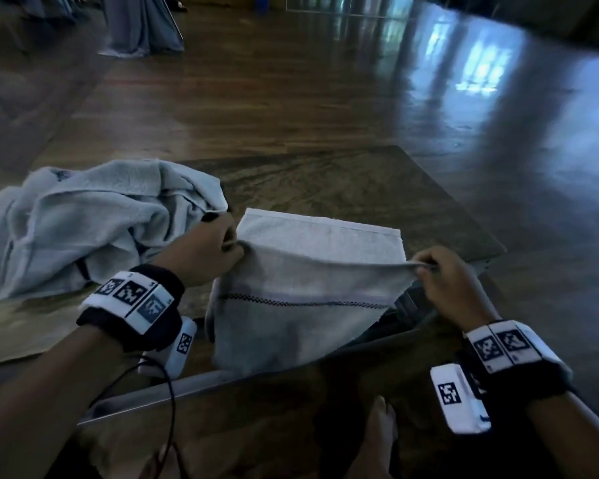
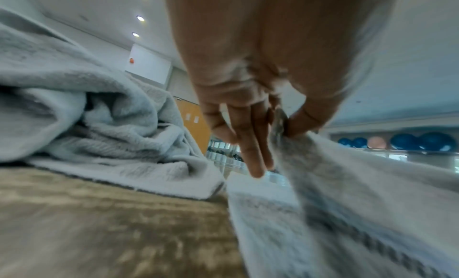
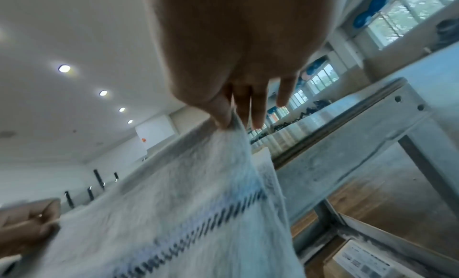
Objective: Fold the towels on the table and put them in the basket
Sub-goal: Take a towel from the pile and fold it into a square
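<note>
Towel stretching between my two pinches, long edge running hand to hand.

My left hand and right hand are each pinching one end of the raised edge, thumb against fingers; the far part is lying flat on the table beyond my grip, the near part drooping below it over the table's near edge. Folding, I judge, means carrying this edge away from me. The crumpled towel is lying just left of my left hand. I am seeing no basket.

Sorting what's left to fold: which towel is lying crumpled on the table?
The pale blue towel at the left, bunched and unheld. The striped towel is stretched between the left hand and right hand.
</note>
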`<control>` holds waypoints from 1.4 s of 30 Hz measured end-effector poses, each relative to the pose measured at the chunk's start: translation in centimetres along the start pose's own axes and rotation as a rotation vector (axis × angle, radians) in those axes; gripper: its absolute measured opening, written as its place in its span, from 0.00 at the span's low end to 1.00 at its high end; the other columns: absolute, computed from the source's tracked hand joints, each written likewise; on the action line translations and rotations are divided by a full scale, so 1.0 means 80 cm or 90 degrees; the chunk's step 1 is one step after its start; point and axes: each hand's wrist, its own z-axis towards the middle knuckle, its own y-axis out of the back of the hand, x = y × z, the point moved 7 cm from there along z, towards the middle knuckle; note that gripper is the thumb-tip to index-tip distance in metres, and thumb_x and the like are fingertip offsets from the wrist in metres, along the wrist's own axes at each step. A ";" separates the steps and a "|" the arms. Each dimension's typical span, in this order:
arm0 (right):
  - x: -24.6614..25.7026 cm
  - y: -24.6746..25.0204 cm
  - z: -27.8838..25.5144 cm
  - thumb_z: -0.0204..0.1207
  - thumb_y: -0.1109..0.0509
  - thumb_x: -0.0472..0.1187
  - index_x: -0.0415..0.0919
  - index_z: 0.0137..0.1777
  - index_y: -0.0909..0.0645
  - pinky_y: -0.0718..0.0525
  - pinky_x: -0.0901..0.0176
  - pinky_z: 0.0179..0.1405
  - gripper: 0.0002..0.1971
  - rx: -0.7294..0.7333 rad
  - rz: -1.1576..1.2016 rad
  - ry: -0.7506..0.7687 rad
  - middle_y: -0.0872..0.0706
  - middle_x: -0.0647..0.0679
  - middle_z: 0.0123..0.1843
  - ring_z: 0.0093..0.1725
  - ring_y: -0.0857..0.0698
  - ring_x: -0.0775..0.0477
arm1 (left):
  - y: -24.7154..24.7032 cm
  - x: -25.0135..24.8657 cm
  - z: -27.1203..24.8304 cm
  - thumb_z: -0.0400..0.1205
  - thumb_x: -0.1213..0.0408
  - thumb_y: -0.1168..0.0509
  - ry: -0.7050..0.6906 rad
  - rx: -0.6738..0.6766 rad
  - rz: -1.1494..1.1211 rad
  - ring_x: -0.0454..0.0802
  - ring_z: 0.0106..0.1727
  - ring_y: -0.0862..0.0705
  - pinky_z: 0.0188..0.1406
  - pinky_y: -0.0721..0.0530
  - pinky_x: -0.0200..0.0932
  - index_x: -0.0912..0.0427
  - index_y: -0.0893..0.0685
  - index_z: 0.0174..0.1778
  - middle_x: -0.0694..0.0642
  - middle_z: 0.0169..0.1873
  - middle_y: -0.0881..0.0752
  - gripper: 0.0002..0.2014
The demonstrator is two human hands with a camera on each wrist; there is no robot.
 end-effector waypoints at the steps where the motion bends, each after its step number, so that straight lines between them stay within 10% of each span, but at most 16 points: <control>1: 0.001 0.012 0.007 0.78 0.36 0.37 0.46 0.46 0.22 0.21 0.46 0.54 0.04 -0.072 0.019 0.000 0.19 0.50 0.47 0.50 0.20 0.47 | 0.008 0.004 0.009 0.79 0.62 0.38 0.017 -0.050 -0.025 0.53 0.30 0.25 0.29 0.27 0.46 0.52 0.33 0.36 0.52 0.28 0.24 0.10; 6: 0.000 0.018 0.050 0.75 0.33 0.35 0.43 0.46 0.17 0.22 0.49 0.56 0.05 -0.182 0.020 -0.036 0.17 0.46 0.49 0.53 0.19 0.42 | 0.016 0.007 0.068 0.81 0.64 0.41 0.004 -0.132 -0.003 0.58 0.36 0.21 0.38 0.20 0.51 0.55 0.27 0.45 0.55 0.36 0.19 0.01; 18: -0.026 -0.050 0.133 0.76 0.39 0.35 0.49 0.41 0.22 0.33 0.43 0.66 0.08 0.039 -0.190 -0.114 0.17 0.46 0.59 0.61 0.25 0.42 | -0.051 0.024 0.158 0.81 0.65 0.37 -0.024 0.218 0.223 0.53 0.45 0.24 0.48 0.24 0.49 0.58 0.22 0.45 0.55 0.44 0.20 0.01; 32: -0.006 -0.014 0.106 0.72 0.34 0.29 0.36 0.40 0.18 0.20 0.43 0.49 0.04 -0.094 -0.083 0.051 0.18 0.39 0.47 0.45 0.18 0.35 | -0.028 0.013 0.146 0.78 0.68 0.33 -0.031 0.121 0.079 0.55 0.44 0.21 0.43 0.26 0.45 0.67 0.18 0.45 0.59 0.42 0.19 0.05; 42: -0.026 -0.012 0.092 0.74 0.35 0.30 0.34 0.46 0.17 0.33 0.60 0.40 0.05 -0.052 -0.102 0.029 0.17 0.37 0.49 0.46 0.20 0.40 | -0.024 -0.021 0.152 0.73 0.71 0.28 -0.060 0.127 0.009 0.48 0.38 0.20 0.39 0.27 0.38 0.61 0.14 0.36 0.58 0.40 0.13 0.02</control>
